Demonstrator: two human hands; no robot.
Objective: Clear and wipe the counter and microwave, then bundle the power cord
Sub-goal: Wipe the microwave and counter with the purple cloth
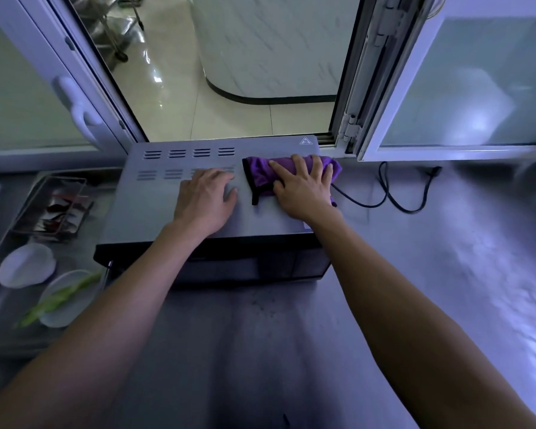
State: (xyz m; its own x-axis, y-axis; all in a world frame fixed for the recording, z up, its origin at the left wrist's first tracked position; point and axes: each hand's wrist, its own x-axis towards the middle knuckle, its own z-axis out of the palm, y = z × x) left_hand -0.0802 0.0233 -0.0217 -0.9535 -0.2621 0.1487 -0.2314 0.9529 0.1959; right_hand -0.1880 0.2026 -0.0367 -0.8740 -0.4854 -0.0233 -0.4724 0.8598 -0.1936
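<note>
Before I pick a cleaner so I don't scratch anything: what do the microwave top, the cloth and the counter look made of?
Microwave top: looks like painted sheet metal, matte grey, with punched vent slots. Cloth, pressed under the right hand: soft purple fabric with a dark edge, probably microfibre. Counter: seems brushed stainless steel, given the streaky sheen.

Forearms bare, no sleeves; grips (205, 196) (304, 187) ungloved

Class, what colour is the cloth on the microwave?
Purple with a black edge trim, seen in the head view.
</note>
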